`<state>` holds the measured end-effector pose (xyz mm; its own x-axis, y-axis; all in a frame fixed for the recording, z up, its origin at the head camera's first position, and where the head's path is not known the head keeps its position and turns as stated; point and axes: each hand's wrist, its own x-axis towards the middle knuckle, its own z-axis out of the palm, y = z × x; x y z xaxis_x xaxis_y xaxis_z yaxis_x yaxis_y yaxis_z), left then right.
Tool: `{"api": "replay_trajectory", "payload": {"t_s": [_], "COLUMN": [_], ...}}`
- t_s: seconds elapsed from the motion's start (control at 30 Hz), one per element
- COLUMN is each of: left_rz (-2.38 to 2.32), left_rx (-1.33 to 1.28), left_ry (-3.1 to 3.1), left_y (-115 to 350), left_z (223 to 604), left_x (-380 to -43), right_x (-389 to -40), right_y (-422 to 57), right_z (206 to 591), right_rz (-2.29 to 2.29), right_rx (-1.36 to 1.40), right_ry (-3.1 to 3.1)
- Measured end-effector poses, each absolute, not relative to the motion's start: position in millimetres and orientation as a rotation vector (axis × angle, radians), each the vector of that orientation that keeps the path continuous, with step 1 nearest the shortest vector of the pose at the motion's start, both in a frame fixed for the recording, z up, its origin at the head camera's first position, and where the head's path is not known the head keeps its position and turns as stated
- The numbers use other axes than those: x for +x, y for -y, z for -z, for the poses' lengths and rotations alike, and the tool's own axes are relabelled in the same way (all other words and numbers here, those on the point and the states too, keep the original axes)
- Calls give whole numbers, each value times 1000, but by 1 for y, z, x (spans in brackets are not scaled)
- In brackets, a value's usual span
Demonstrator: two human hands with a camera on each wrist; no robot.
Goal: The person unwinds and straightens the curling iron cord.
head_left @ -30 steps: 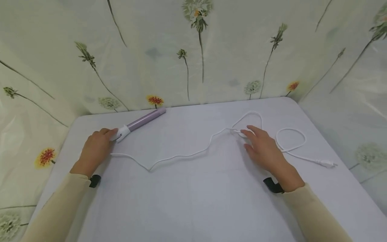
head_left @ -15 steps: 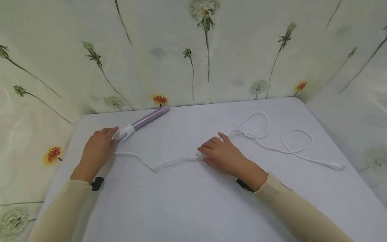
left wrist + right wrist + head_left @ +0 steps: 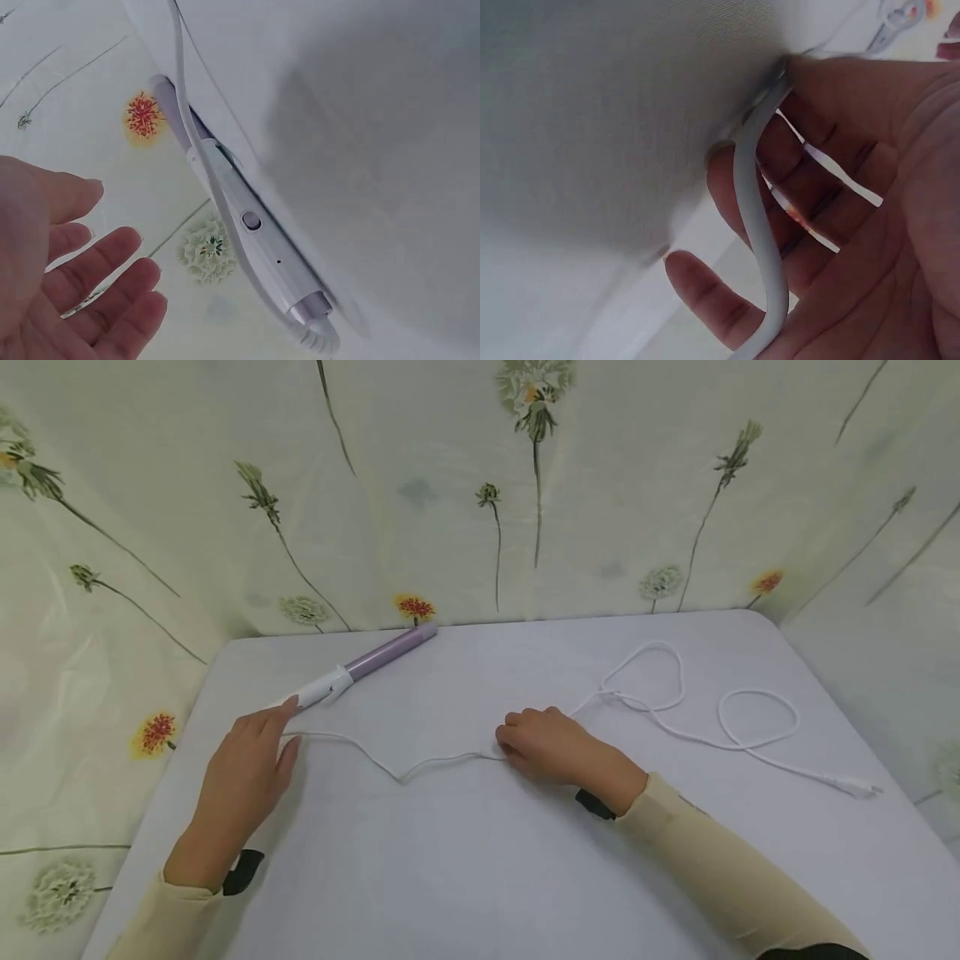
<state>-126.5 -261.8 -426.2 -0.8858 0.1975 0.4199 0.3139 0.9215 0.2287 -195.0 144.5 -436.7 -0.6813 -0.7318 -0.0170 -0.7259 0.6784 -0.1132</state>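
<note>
Right hand (image 3: pixel 551 747): fingers (image 3: pixel 795 150) curled loosely over the white cord (image 3: pixel 442 760), pressing it to the surface (image 3: pixel 480 877); closed grip not plainly shown. Left hand (image 3: pixel 251 760): fingers (image 3: pixel 112 277) straight and slightly apart, holding nothing, tips just short of the curling iron (image 3: pixel 360 670). Curling iron flat at the far left, purple barrel toward the floral curtain (image 3: pixel 480 485). Cord looping rightward to the plug (image 3: pixel 858 788).

Cord (image 3: pixel 442 760) stretch hidden under right hand (image 3: pixel 551 747); plug (image 3: pixel 855 787) too small to read.
</note>
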Motion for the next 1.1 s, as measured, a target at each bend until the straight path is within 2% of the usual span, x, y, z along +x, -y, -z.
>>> {"api": "replay_trajectory", "payload": {"t_s": [0.33, 0.63, 0.87, 1.1], "left_rz": [476, 488, 499, 504], "left_rx": [-506, -564, -602, -639], "left_ry": [2588, 2567, 2569, 2582], "left_y": [249, 243, 238, 229], "left_z": [433, 438, 435, 430], "left_x": [-134, -136, -136, -137], "right_x": [-225, -254, -262, -241], "right_y": [-138, -143, -140, -143], "right_z": [432, 438, 443, 432], "right_rz": [128, 205, 462, 671], "right_rx": [-978, -895, -936, -1128], "right_ry": [-2827, -2879, -2876, -2958]}}
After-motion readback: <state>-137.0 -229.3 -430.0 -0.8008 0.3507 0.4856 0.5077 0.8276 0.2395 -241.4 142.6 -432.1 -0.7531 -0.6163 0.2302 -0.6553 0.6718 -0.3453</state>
